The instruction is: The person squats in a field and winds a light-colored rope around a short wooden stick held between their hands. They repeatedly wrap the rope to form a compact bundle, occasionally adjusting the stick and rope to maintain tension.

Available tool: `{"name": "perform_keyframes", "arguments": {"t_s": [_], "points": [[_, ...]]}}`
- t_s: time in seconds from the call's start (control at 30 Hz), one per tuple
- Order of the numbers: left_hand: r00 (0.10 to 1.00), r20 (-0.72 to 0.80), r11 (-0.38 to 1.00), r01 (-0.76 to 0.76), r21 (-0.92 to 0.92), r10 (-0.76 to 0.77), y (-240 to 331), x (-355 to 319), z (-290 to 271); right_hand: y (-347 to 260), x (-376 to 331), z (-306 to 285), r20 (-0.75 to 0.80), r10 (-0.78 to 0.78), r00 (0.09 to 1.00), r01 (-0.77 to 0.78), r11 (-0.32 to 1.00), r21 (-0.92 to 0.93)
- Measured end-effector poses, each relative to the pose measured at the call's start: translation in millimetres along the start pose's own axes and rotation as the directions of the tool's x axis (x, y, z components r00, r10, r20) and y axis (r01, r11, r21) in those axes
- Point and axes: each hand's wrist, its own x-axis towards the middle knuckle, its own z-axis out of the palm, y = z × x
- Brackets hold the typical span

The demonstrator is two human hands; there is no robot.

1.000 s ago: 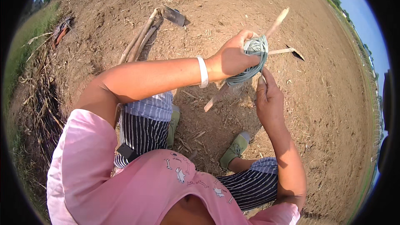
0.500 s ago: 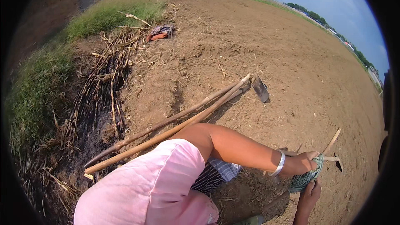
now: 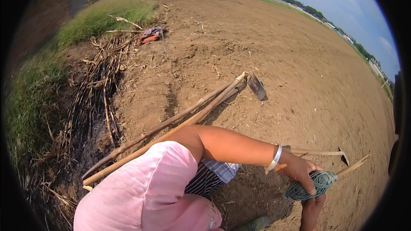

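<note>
A thick bundle of grey-green cord (image 3: 322,185) is wound round a wooden stick (image 3: 354,164), whose bare, pale end juts out to the right. My left hand (image 3: 299,172), a silver bangle on its wrist, reaches across and grips the cord from above and the left. From below, my right hand (image 3: 313,205) closes on the underside of the same bundle; part of its fingers is hidden behind the cord. Just beyond my hands, a small hand tool with a wooden handle (image 3: 314,152) and a dark blade (image 3: 343,157) lies on the soil.
Two long wooden poles (image 3: 171,130) lie on the ground left of my arm, with a metal hoe blade (image 3: 257,86) at their far end. Dry, charred stalks (image 3: 92,98) and grass (image 3: 36,90) line the left side. Bundled cloth (image 3: 150,35) sits farther off on the brown soil.
The cord bundle and stick have turned, so the bare end now points more to the right than upward. My left hand has shifted its hold on the cord. The view has moved slightly rightward.
</note>
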Motion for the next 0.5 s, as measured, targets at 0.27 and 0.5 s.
{"name": "perform_keyframes", "arguments": {"t_s": [0.27, 0.5], "points": [[0.972, -0.18, 0.827, -0.024, 0.561, 0.15, -15, 5, 5, 15, 8, 7, 0.068, -0.181, 0.981, 0.193, 0.892, -0.41], [0.878, -0.393, 0.949, -0.181, 0.259, 0.274, 2, -2, -12, -5, 18, 11, -0.071, -0.22, 0.973, 0.135, 0.789, -0.6]]}}
